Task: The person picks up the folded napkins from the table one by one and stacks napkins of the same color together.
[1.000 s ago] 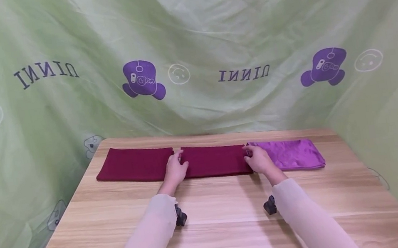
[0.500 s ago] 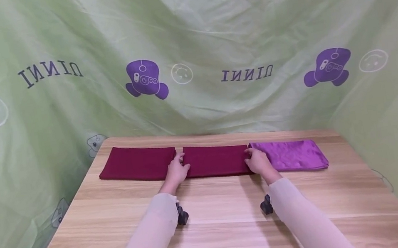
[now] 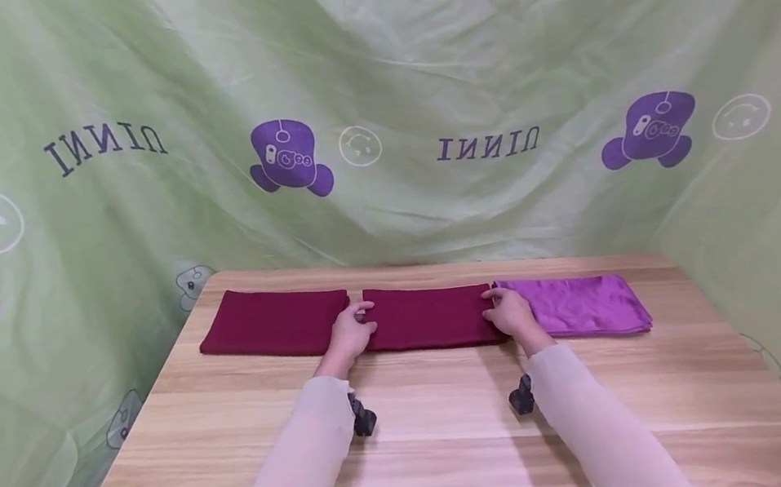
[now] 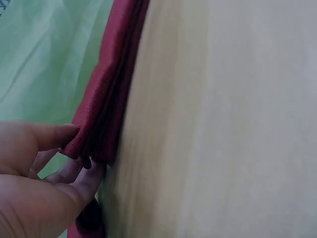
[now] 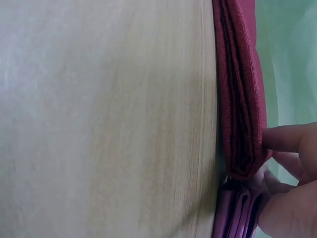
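Three folded cloths lie in a row near the far edge of the table. In the middle is a maroon cloth (image 3: 430,317), its stacked folds showing in both wrist views. My left hand (image 3: 351,332) pinches its left end, thumb (image 4: 54,136) on the top layer and fingers at the end below. At the opposite end my right hand (image 3: 511,313) grips the same cloth, a fingertip on its upper layer and other fingers in the narrow gap beside the shiny purple cloth (image 3: 580,305). Another maroon cloth (image 3: 275,321) lies just left of my left hand.
The wooden table (image 3: 433,452) carries all three cloths. Behind it and along both sides hangs a green printed curtain (image 3: 401,209). Small black devices (image 3: 363,418) are strapped at the wrists, under light sleeves (image 3: 301,461).
The head view has shifted slightly, so everything sits a little further right. Both hands stay at the two ends of the middle maroon cloth, with only small finger movement.
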Tool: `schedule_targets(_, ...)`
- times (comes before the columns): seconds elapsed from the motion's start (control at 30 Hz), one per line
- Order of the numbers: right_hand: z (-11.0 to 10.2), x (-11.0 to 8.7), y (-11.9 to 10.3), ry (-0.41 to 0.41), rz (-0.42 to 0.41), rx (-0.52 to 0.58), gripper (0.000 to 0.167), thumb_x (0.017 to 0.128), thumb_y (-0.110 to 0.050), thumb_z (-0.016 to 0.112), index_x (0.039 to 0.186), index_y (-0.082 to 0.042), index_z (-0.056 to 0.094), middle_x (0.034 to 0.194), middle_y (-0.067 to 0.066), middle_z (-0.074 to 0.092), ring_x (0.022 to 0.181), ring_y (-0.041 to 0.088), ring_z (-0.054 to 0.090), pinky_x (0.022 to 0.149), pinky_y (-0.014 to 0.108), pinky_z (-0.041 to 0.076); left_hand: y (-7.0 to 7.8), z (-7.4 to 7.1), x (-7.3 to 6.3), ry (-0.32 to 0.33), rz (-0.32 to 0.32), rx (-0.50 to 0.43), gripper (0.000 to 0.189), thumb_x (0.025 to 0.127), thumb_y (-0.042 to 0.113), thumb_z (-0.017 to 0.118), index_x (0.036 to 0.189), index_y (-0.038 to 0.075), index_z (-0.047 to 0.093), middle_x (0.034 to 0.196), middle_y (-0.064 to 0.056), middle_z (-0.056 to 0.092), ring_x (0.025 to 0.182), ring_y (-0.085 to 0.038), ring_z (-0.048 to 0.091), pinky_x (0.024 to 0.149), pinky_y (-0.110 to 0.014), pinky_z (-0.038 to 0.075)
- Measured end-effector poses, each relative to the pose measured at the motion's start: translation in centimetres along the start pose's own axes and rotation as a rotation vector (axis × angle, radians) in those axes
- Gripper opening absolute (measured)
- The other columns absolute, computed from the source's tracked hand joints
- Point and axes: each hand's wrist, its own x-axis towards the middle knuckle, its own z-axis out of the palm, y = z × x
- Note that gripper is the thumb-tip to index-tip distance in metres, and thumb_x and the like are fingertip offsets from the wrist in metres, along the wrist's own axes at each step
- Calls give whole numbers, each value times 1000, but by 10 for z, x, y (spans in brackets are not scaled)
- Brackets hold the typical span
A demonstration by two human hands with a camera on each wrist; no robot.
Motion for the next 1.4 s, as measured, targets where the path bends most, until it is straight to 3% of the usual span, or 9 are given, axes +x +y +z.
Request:
schedule_targets(0.23, -1, -1, 0, 22, -12, 113, 33, 87, 3, 66, 120, 3, 64, 111, 21, 60, 107, 32, 53, 95, 44, 41, -4, -1, 0, 6, 0, -107, 40, 87, -10, 63, 126, -3, 61, 121, -24, 55, 113, -35, 50, 87, -40, 48)
schedule_targets(0.43, -2, -1, 2, 32, -42, 260, 36, 86, 7, 65, 122, 5, 63, 103, 17, 57, 100, 30, 51, 87, 39, 43, -8, -3, 1, -11, -6, -308, 41, 88, -10, 63, 128, -5, 60, 122, -23, 55, 111, -30, 53, 85, -31, 47)
schedule_targets(0.53, -4, -1, 3, 7, -38, 356, 39, 87, 8, 64, 126, 5, 61, 106, 16, 55, 102, 26, 48, 85, 33, 44, -6, -8, 1, -33, -33, -403, 42, 88, -9, 63, 130, -3, 59, 122, -20, 53, 83, -17, 56, 66, -22, 48)
schedule_targets(0.63, -6, -1, 3, -23, -24, 443, 41, 88, 7, 64, 129, 5, 59, 109, 16, 54, 101, 25, 49, 79, 25, 46, 0, -15, -1, -64, -55, -448, 43, 90, -8, 62, 132, -2, 57, 120, -18, 51, 58, -6, 42, 50, -20, 44)
schedule_targets(0.7, -7, -2, 2, -39, -16, 493, 42, 89, 6, 63, 131, 5, 57, 111, 15, 53, 98, 21, 49, 73, 21, 47, 0, -20, 0, -77, -62, -461, 43, 90, -8, 61, 133, -1, 57, 119, -16, 51, 51, -4, 35, 46, -19, 40)
schedule_targets(0.9, -7, -3, -9, -78, -8, 632, 45, 90, 4, 64, 134, 4, 55, 108, 12, 52, 73, 7, 51, 55, 18, 46, 3, -38, 8, -68, -49, -438, 44, 90, -7, 62, 133, 1, 57, 116, -13, 50, 66, -8, 49, 50, -20, 43)
schedule_targets(1.0, -5, -5, -19, -112, -17, 718, 46, 90, 5, 62, 136, 4, 53, 106, 11, 51, 72, 8, 55, 58, 20, 50, 3, -50, 10, -59, -32, -434, 44, 90, -7, 62, 134, -1, 56, 115, -13, 51, 74, -9, 54, 54, -20, 46)
schedule_targets(1.17, 3, -5, -34, -174, -38, 827, 50, 90, 11, 58, 139, 7, 47, 111, 14, 48, 83, 12, 60, 71, 25, 55, 2, -71, 12, -69, -28, -410, 47, 90, -6, 62, 136, 0, 54, 115, -10, 50, 74, -8, 53, 56, -19, 45)
schedule_targets(1.4, 25, -5, -63, -189, -46, 935, 52, 88, 17, 56, 139, 7, 47, 114, 14, 47, 83, 13, 60, 70, 24, 55, -1, -116, 17, -108, -28, -412, 50, 93, -5, 58, 142, -1, 47, 126, -12, 46, 83, -9, 55, 65, -23, 49)
